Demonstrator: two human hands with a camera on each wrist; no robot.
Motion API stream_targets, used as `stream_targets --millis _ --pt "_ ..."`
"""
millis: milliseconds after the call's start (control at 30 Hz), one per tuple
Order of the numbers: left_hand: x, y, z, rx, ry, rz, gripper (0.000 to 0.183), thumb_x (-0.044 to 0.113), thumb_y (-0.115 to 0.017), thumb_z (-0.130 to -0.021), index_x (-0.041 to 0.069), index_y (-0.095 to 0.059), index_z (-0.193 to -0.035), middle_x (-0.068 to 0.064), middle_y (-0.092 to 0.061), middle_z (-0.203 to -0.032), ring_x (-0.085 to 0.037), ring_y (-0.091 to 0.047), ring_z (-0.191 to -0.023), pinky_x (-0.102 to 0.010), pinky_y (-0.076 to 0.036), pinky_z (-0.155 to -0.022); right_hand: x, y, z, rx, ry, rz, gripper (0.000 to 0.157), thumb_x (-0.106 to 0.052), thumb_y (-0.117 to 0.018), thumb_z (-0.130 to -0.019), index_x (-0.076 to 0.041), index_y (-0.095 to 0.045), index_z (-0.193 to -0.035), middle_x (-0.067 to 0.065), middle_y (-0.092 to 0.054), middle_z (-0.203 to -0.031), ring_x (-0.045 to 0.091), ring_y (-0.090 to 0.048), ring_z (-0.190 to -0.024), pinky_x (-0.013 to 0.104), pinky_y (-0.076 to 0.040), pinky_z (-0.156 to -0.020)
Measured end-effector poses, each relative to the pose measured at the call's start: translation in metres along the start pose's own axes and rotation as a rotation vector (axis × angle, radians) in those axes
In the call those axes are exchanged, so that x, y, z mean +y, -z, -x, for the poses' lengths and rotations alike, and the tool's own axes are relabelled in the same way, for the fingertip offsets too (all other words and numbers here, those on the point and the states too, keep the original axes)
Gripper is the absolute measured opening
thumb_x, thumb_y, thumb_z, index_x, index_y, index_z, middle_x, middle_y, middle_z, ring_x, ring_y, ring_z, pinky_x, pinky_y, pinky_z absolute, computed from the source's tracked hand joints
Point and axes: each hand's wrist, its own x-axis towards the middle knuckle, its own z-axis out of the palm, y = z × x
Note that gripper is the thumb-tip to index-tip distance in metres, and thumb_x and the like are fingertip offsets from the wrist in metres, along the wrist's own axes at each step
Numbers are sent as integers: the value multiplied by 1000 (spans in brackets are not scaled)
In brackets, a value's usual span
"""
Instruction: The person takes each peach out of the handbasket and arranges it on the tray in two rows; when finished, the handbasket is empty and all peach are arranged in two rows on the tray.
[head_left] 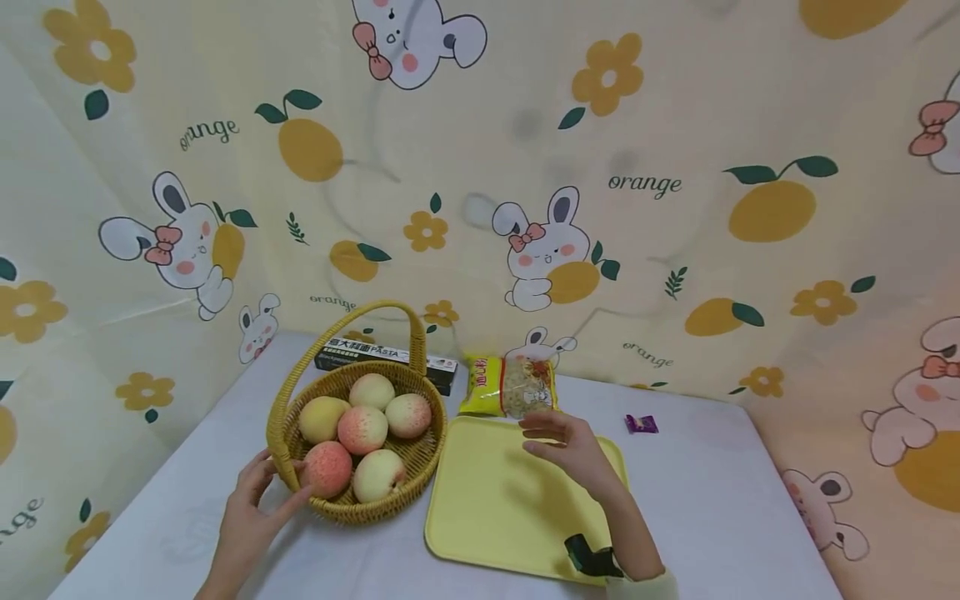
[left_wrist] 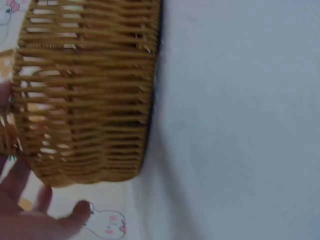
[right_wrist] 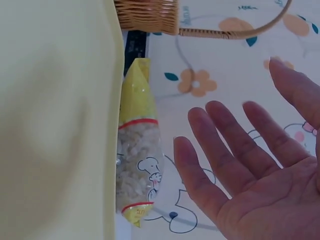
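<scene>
A wicker basket point(head_left: 375, 512) with a tall arched handle stands at the left of the table, holding several peaches point(head_left: 363, 429). My left hand point(head_left: 251, 508) is at the basket's near left side, its thumb and index finger about the foot of the handle. In the left wrist view the woven side point(left_wrist: 95, 100) fills the upper left, and the other fingers point(left_wrist: 42, 200) spread loosely beside it. Over the yellow tray point(head_left: 502, 525), my right hand point(head_left: 570, 454) hovers with relaxed fingers and holds nothing; the right wrist view shows its fingers apart.
Behind the tray lies a yellow, partly clear bag of pasta point(head_left: 510, 387). A black pasta box point(head_left: 442, 372) sits behind the basket. To the tray's right is a small purple wrapped packet point(head_left: 641, 424). A printed cloth point(head_left: 480, 150) hangs behind the white table.
</scene>
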Motion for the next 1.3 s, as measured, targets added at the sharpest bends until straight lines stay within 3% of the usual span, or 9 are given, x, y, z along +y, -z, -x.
stream_targets --millis 67,133,333,467,567,767,1067,1300 --pt "-5 0 0 0 -9 31 37 11 -79 -87 1 -64 -119 -12 -48 -134 -2 -24 -139 -21 -36 -113 0 -1 -2 1 -1 -13 40 -9 -72 -92 6 -59 -127 25 -63 -123 48 -59 -115 25 -60 -89" --pt "-8 0 0 9 -13 31 37 9 -80 -86 1 -65 -119 -9 -47 -137 -3 -25 -139 -5 -34 -102 -2 -3 -4 2 3 -11 40 -9 -72 -92 6 -59 -127 23 -64 -123 49 -58 -115 24 -59 -89" --pt "-12 -3 -2 67 -34 73 41 2 -81 -82 -5 -63 -118 -11 -45 -145 -14 -30 -143 -15 -38 -110 -7 -11 -12 -10 49 -6 40 -8 -72 -92 8 -59 -127 25 -63 -122 47 -59 -114 23 -58 -92" --pt "-13 -7 0 138 -93 166 44 -11 -80 -76 -9 -63 -117 -2 -57 -131 -5 -42 -133 -7 -37 -106 -8 -19 -19 -30 56 -26 40 -6 -71 -92 8 -59 -128 30 -61 -123 49 -59 -114 24 -58 -93" --pt "-12 -8 1 163 -134 184 50 -15 -80 -74 -8 -62 -120 10 -62 -115 1 -50 -120 -6 -38 -104 -9 -24 -23 -54 58 -17 40 -7 -70 -93 8 -58 -129 31 -61 -124 49 -59 -115 25 -58 -93" --pt "-10 -8 2 170 -135 165 57 -13 -80 -74 -6 -58 -126 18 -60 -111 3 -53 -112 -7 -41 -101 -19 -35 -38 -101 92 25 40 -9 -71 -93 4 -60 -129 24 -63 -124 41 -62 -113 27 -58 -94" --pt "-13 -7 2 146 -189 213 61 -20 -77 -73 -7 -54 -129 9 -59 -114 -4 -55 -109 -9 -49 -97 -32 -54 -65 -246 122 -35 46 -9 -73 -92 3 -57 -134 20 -60 -132 43 -55 -123 37 -57 -99" --pt "-13 -9 1 146 -198 253 65 -25 -75 -71 -9 -50 -129 7 -57 -117 -6 -55 -108 -10 -49 -98 -42 -72 -92 -341 183 0 48 -9 -74 -91 2 -57 -135 23 -58 -133 43 -54 -124 47 -56 -100"
